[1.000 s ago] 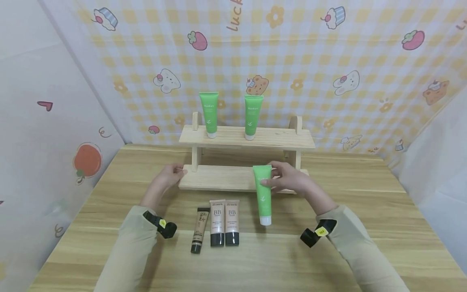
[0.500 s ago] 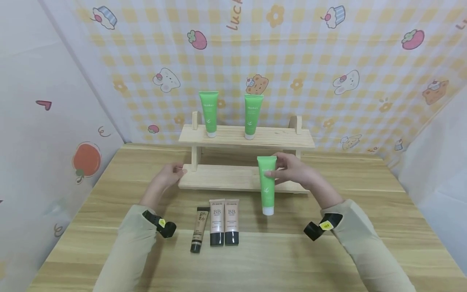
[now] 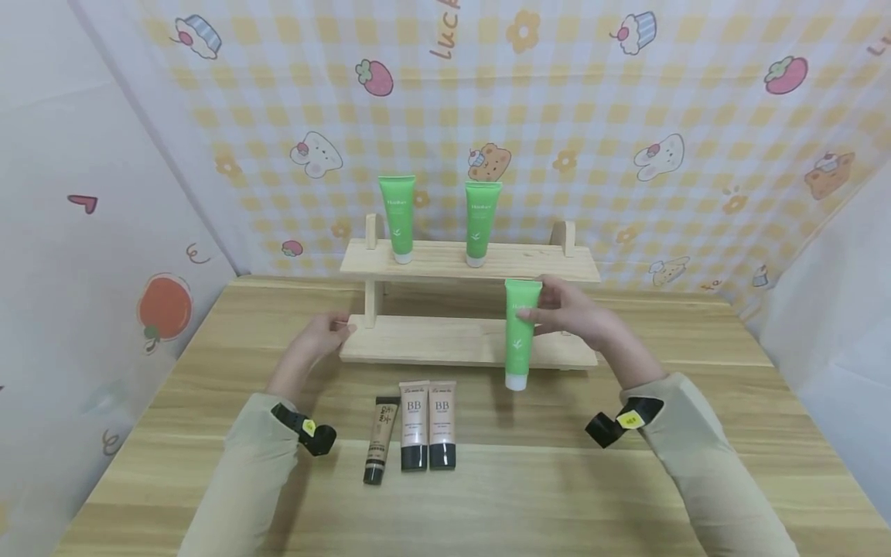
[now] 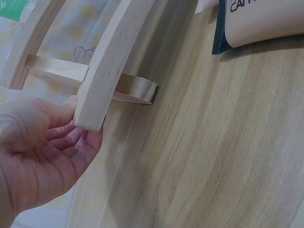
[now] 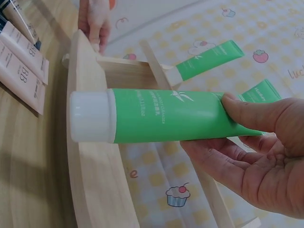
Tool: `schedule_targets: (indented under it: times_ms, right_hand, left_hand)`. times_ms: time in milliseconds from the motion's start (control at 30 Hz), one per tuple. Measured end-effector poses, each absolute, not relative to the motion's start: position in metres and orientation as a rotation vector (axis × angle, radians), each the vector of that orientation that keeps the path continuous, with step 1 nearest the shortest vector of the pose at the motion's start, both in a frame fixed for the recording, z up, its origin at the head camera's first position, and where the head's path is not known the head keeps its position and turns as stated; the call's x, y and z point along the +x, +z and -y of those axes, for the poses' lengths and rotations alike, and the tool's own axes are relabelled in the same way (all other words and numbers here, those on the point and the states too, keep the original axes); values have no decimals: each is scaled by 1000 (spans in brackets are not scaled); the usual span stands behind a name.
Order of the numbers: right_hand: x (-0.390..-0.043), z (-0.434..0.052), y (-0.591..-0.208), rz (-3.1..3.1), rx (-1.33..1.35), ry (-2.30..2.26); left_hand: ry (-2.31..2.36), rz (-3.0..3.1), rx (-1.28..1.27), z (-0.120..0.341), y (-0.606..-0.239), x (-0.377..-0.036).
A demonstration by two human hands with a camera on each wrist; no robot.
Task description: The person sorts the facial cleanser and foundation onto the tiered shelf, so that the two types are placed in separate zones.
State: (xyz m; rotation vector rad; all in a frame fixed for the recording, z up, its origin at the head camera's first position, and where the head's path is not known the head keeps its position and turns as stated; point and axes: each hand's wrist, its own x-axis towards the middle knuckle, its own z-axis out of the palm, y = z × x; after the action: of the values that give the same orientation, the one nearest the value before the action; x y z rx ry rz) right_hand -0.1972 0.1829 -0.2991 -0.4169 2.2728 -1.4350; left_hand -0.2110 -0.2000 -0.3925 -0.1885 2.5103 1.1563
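At the far left the left hand [image 3: 322, 338] holds the left end of the lower board of the wooden rack [image 3: 445, 341], its grip clamped on that edge with the thumb on top and the fingers curled underneath; only the left wrist view shows this curl plainly, with the board's rounded end [image 4: 95, 102] resting in the fingers. In front of the rack, lying flat on the counter [image 3: 487, 495], are a slim dark-capped tube [image 3: 379, 437] and, just beside it, two beige BB tubes [image 3: 428, 424] touching each other, caps toward the person; the left wrist view catches only the dark cap of one of them. On the rack's upper shelf [image 3: 543, 267] stand two green tubes [image 3: 398, 216], upright on their white caps and well apart from each other. To the right of them, the right hand [image 3: 574, 313] holds a third green tube [image 3: 520, 333] off the counter, in front of the right part of the rack, cap down and nearly upright, its top just below the upper shelf's front edge. The grip is pinched on the tube's flat upper end; the right wrist view shows the thumb on the near face and the fingers behind it, and the white cap [image 5: 90, 117] hanging free above the lower board. That view also shows the left hand at the rack's far end.
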Motion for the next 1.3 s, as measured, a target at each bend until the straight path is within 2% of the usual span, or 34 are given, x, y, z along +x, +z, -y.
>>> schedule_targets:
  times_ms: [1300]
  right_hand:
    - [-228, -200, -247, -2514, -325, -1430]
  left_hand:
    - [1187, -2474, -154, 203, -394, -210]
